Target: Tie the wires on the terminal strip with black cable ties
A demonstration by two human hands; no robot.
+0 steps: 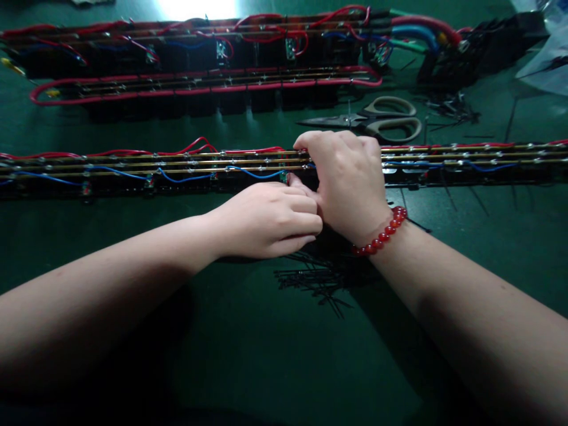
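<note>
A long black wired bar assembly (186, 167) lies across the bench, with brass-coloured rods, red and blue wires and small green circuit boards along it. My right hand (350, 174), with a red bead bracelet (385, 234) at its wrist, reaches over the rods from above. Its fingers wrap the far side while the thumb presses at the near side. Close against that thumb, my left hand (279, 219) is closed at the near edge, below a small circuit board (284, 176). Its fingertips are turned away, so what they pinch is hidden.
Beyond the bar lie scissors (377, 121) with dark handles. A second wired assembly (199, 50) with thick cables (426, 29) stands at the back. Thin black strips, like cable ties (315, 284), are scattered below my hands and at the right (452, 106). A clear plastic bag (550, 53) sits back right.
</note>
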